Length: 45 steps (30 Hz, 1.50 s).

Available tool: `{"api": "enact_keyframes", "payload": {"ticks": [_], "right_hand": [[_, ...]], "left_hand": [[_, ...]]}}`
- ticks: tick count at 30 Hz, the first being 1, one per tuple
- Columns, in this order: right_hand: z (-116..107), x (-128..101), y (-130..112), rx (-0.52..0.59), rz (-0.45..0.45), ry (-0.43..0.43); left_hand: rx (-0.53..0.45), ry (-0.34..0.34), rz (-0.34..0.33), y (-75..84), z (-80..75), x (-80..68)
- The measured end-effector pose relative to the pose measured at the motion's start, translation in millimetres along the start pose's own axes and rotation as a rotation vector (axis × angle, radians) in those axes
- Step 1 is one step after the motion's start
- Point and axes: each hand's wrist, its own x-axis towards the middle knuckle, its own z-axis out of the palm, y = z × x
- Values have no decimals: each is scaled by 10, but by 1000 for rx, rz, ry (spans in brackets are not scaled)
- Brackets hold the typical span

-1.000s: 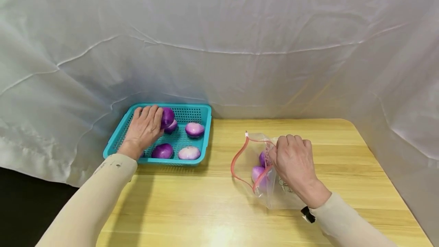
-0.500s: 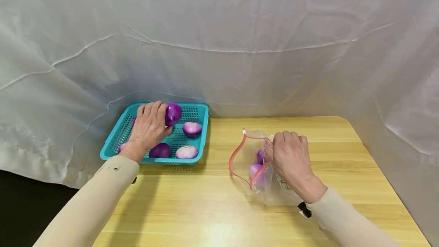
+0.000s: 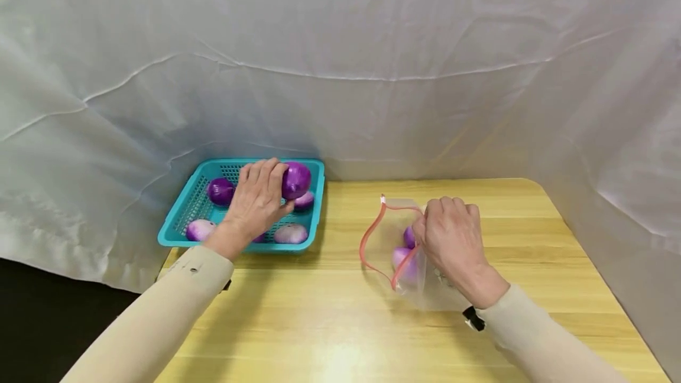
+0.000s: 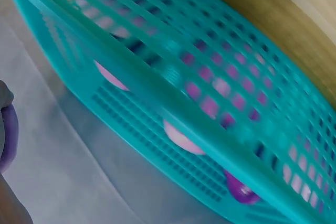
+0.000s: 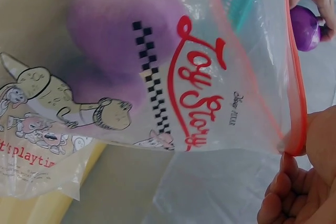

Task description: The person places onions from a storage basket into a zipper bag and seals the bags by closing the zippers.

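Gripping round purple onion (image 3: 296, 181) in curled left hand (image 3: 259, 197) above turquoise perforated-plastic basket (image 3: 317, 205); pinching clear red-rimmed plastic bag (image 3: 431, 294), right of basket, in right hand (image 3: 452, 238). Likely mid-transfer; next, presumably carry onion bagward.

Table (image 3: 532, 259): light wood grain, flat, back right corner rounded.
Glare (image 3: 340, 362): bright spot on table, near bottom edge of head view.
Cloth (image 3: 340, 34): pale grey, slightly shiny, wrinkled; hangs behind table and along both sides.
Crease (image 3: 393, 79): long, runs across back of cloth, bends down at left.
Dark patch (image 3: 48, 324): black, lower left, under cloth's edge, details unreadable.
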Motion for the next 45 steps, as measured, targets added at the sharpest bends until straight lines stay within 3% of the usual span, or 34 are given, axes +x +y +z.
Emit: {"api": "enact_keyframes", "payload": {"ticks": [4, 8, 15, 21, 32, 36, 45], "right_hand": [[-23, 17, 24, -3, 11, 8], [-57, 50, 26, -3, 10, 24], [-102, 100, 5, 5, 32, 10], [-103, 133, -13, 16, 63, -14], [-92, 187, -66, 33, 93, -34], [-83, 191, -96, 31, 89, -30], [-86, 194, -172, 37, 95, -35]], "left_hand": [[-41, 53, 8, 217, 16, 87], [-83, 58, 9, 439, 25, 130], [-155, 25, 21, 778, 29, 161], [-186, -57, 47, 1043, 52, 169], [-222, -75, 171, 1542, 146, 261], [-199, -87, 206, 1671, 178, 357], [-192, -240, 235, 1803, 255, 515]]}}
